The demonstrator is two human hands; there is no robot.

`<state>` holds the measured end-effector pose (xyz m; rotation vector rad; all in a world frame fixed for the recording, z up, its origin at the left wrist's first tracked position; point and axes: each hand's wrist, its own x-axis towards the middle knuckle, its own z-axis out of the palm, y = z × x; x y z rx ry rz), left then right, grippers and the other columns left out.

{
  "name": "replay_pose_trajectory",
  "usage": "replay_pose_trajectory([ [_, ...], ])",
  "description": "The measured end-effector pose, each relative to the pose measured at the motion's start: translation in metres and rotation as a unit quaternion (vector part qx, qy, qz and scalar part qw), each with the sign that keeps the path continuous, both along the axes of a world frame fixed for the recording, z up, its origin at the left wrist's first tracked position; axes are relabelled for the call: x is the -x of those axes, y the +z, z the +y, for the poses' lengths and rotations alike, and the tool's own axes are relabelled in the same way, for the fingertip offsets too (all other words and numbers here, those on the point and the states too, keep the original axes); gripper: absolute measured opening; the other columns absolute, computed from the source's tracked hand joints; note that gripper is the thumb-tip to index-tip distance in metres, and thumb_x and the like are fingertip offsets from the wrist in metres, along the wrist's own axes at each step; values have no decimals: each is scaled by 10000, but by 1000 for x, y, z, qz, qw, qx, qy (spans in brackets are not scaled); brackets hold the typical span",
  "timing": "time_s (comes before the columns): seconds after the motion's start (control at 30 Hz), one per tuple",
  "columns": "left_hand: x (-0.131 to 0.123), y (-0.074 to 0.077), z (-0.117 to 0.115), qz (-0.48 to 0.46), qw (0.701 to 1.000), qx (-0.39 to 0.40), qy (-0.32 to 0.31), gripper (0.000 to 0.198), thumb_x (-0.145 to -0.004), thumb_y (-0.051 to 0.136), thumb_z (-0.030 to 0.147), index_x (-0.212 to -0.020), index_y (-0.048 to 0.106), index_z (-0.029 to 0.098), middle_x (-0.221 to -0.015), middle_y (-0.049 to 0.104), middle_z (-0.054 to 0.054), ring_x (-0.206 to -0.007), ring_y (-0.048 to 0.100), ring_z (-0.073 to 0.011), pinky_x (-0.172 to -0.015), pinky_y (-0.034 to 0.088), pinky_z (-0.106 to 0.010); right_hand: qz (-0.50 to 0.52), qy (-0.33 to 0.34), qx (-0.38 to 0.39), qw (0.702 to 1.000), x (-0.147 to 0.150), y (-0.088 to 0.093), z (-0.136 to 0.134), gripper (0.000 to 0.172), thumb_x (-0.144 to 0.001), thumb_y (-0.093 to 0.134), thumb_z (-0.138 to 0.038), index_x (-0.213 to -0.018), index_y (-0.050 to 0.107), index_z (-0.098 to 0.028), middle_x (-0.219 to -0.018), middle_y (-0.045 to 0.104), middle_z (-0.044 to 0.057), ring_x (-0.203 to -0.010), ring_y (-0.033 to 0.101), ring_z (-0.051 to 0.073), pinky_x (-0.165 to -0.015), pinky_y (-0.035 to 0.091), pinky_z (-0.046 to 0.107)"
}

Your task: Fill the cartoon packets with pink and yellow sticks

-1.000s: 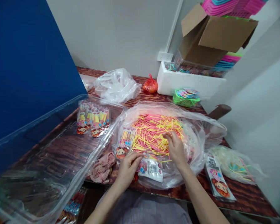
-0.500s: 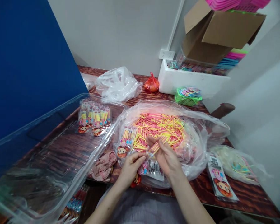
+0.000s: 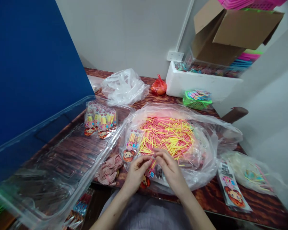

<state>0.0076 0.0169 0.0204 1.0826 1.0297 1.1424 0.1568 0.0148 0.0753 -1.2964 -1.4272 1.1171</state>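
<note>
My left hand (image 3: pixel 137 171) pinches the upper edge of a small clear printed packet (image 3: pixel 151 172) with its thumb and fingertips. Closed at the same edge from the other side is my right hand (image 3: pixel 170 169), its fingers partly hiding the packet. A few pink and yellow sticks (image 3: pixel 153 164) show inside the packet's top. Just beyond my hands, a large open plastic bag (image 3: pixel 207 159) holds a heap of loose pink and yellow sticks (image 3: pixel 166 134). One filled packet (image 3: pixel 132 145) with a cartoon face lies on the bag's left side.
At left stands a clear plastic bin (image 3: pixel 105 150) with several filled packets (image 3: pixel 100 118). A pink cloth (image 3: pixel 109 169) lies beside it. Flat packets (image 3: pixel 233 188) and a bag of scraps (image 3: pixel 252 174) are at right. Behind are a green basket (image 3: pixel 196 103) and a white foam box (image 3: pixel 201 83).
My right hand has brought its bundle of sticks down to the packet's mouth; the sticks now show inside the packet. Both hands are closer together. The view has shifted slightly.
</note>
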Motion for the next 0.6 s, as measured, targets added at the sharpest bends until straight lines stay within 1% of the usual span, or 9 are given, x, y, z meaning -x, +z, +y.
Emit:
replay_pose_trajectory([
  [0.07, 4, 4, 1, -8, 1000, 7, 1, 230, -811, 650, 360, -917, 687, 159, -899, 700, -44, -835, 633, -176, -780, 499, -271, -31, 17, -11, 999, 7, 0, -3, 191, -922, 529, -392, -970, 649, -251, -1184, 625, 60, -1179, 533, 236, -1028, 380, 377],
  [0.17, 16, 9, 11, 5, 1000, 8, 27, 218, -796, 673, 360, -888, 661, 162, -834, 672, -14, -779, 618, -152, -737, 491, -246, 4, 16, -2, 1000, 14, 0, -4, 263, -931, 515, -390, -1149, 606, -273, -1226, 615, 56, -1151, 560, 219, -980, 433, 347],
  [0.23, 27, 9, 25, 39, 997, -6, 62, 230, -789, 677, 375, -878, 650, 164, -819, 661, -8, -772, 615, -153, -727, 488, -245, 34, 4, 6, 999, 12, -4, -2, 320, -937, 503, -391, -1229, 570, -278, -1224, 626, 55, -1130, 581, 212, -953, 457, 338],
  [0.3, 37, 4, 43, 93, 989, -30, 113, 254, -807, 645, 399, -900, 642, 163, -830, 659, -18, -787, 619, -170, -736, 495, -267, 25, -3, 5, 1000, 6, -11, 0, 296, -938, 502, -390, -1183, 608, -262, -1149, 666, 54, -1079, 609, 214, -924, 469, 334],
  [0.37, 43, -5, 62, 177, 967, -61, 173, 274, -842, 584, 405, -955, 635, 160, -893, 662, -50, -843, 625, -204, -794, 502, -328, -22, 1, -7, 1000, -3, -21, 5, 245, -941, 495, -372, -1060, 664, -241, -1032, 697, 49, -1004, 633, 213, -884, 475, 329],
  [0.43, 46, -14, 75, 290, 928, -92, 216, 312, -855, 555, 383, -1047, 627, 149, -1012, 649, -101, -946, 613, -257, -884, 481, -420, -82, 2, -32, 996, -15, -29, 15, 228, -948, 480, -335, -968, 680, -228, -963, 698, 44, -945, 639, 206, -848, 477, 323],
  [0.5, 47, -19, 81, 381, 886, -123, 233, 386, -860, 544, 369, -1168, 593, 141, -1134, 611, -145, -1070, 571, -307, -965, 433, -491, -146, -19, -72, 987, -28, -33, 32, 221, -952, 463, -293, -950, 672, -222, -935, 689, 45, -913, 634, 203, -821, 480, 321],
  [0.53, 46, -21, 81, 410, 870, -139, 238, 425, -867, 536, 370, -1224, 565, 141, -1182, 588, -158, -1128, 541, -324, -995, 409, -510, -188, -35, -95, 977, -35, -34, 44, 222, -953, 454, -274, -947, 669, -218, -926, 685, 50, -904, 631, 203, -814, 480, 322],
  [0.6, 45, -19, 77, 444, 846, -168, 245, 467, -890, 511, 377, -1298, 513, 149, -1245, 550, -168, -1204, 488, -337, -1029, 381, -523, -298, -67, -148, 941, -48, -32, 73, 247, -958, 422, -225, -947, 668, -209, -921, 682, 61, -908, 621, 205, -822, 475, 324],
])
